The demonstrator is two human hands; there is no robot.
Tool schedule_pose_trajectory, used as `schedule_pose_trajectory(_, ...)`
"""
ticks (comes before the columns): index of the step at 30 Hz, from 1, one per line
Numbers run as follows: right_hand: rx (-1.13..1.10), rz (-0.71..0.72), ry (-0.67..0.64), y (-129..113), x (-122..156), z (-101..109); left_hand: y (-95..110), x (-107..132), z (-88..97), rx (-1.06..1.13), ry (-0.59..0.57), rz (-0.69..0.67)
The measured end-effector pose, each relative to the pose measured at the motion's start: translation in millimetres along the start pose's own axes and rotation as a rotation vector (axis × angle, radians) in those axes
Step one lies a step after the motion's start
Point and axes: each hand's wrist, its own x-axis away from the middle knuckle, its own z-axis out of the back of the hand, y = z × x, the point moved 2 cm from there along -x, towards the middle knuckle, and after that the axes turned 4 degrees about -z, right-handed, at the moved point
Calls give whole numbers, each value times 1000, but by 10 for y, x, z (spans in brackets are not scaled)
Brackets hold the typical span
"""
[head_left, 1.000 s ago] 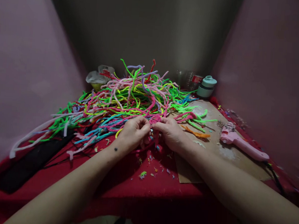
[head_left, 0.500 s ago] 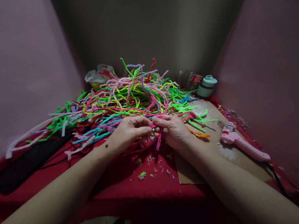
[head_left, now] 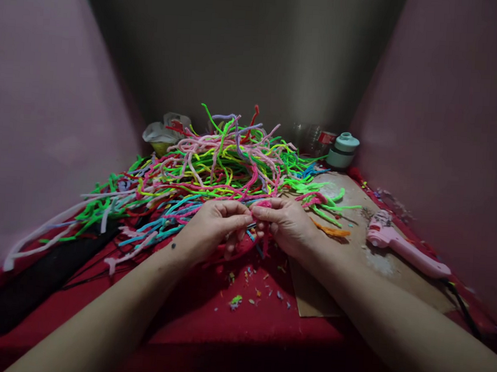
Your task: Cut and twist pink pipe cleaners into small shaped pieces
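Observation:
My left hand [head_left: 217, 224] and my right hand [head_left: 289, 225] meet over the front edge of a heap of coloured pipe cleaners [head_left: 228, 162]. Between their fingertips is a bright pink pipe cleaner [head_left: 266, 242], with one end hanging below my right fingers. My right thumb and forefinger pinch it. The left thumb and forefinger are closed on it too, just beside the right ones. Something small and shiny shows between the hands, too small to name. A loop of darker pink hangs under the left fingers, partly hidden.
A pink hot glue gun [head_left: 404, 249] lies on a cardboard sheet [head_left: 321, 297] at the right. Behind stand a pale green bottle [head_left: 343, 151] and a clear plastic bottle [head_left: 314, 135]. Fluff scraps [head_left: 236, 302] dot the red cloth [head_left: 206, 324]. A black strip [head_left: 36, 279] lies left.
The view has tilted up slightly, so the table sits a little lower. My left fingertips have closed up beside the right ones, and the pink pipe cleaner stays in my fingers.

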Motion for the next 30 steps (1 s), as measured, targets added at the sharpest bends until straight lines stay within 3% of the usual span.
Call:
schedule_pose_trajectory(4,-43,30,-2,-10,-1,-2,-22,-18,58,105,71,-88)
schedule_pose_trajectory(8,144,-19,-39,-5,19,4,-18,-31,135,156,173,-168)
schedule_pose_trajectory(14,255,-15,-79,21,37,11,-10,-31,146,129,121,-189)
schedule_pose_trajectory(23,103,261,50,-89,86,-67,35,1,67,-31,143,-174)
schedule_pose_trajectory(30,309,384,128,-97,91,-64,27,6,12,-88,161,-177)
